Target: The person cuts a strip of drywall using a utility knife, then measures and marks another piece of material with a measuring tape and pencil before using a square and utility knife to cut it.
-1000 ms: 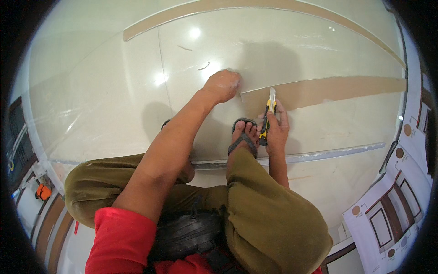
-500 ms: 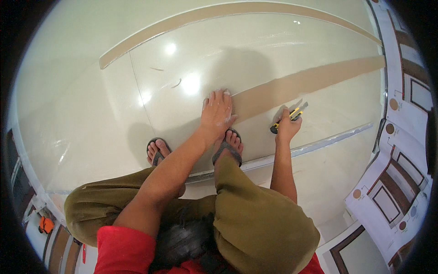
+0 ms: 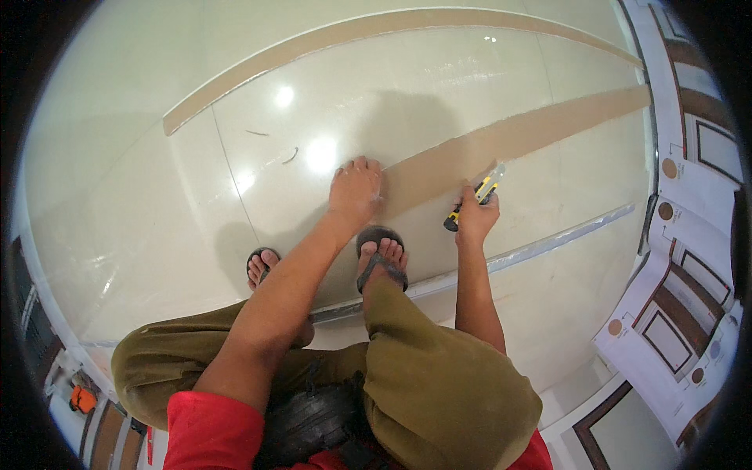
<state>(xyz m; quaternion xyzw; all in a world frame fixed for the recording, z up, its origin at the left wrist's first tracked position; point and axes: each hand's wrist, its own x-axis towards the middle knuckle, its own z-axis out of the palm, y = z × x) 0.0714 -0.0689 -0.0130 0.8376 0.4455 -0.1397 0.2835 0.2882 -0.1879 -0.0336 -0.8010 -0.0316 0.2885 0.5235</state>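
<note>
1. Judging from the pose, seems to be at a steadying step, with the left hand (image 3: 356,192) at one end of a brown strip (image 3: 517,139).
2. Rests that hand with fingers close together and slightly bent, over or just beside the strip's left end; cannot tell firm pressing from light touching.
3. Grips a yellow-and-black cutter (image 3: 489,183) in the right hand (image 3: 475,223), with the tip pointing away near the strip's closer edge; cannot tell contact from a slight gap.
4. Finds the strip flat on the pale, glossy floor (image 3: 564,188), well apart from a longer brown strip (image 3: 352,41) farther off.
5. For the next move, probably calls for steady left pressure, a controlled grip, and the tip kept clear of fingers and the right sandal (image 3: 382,233).
</note>
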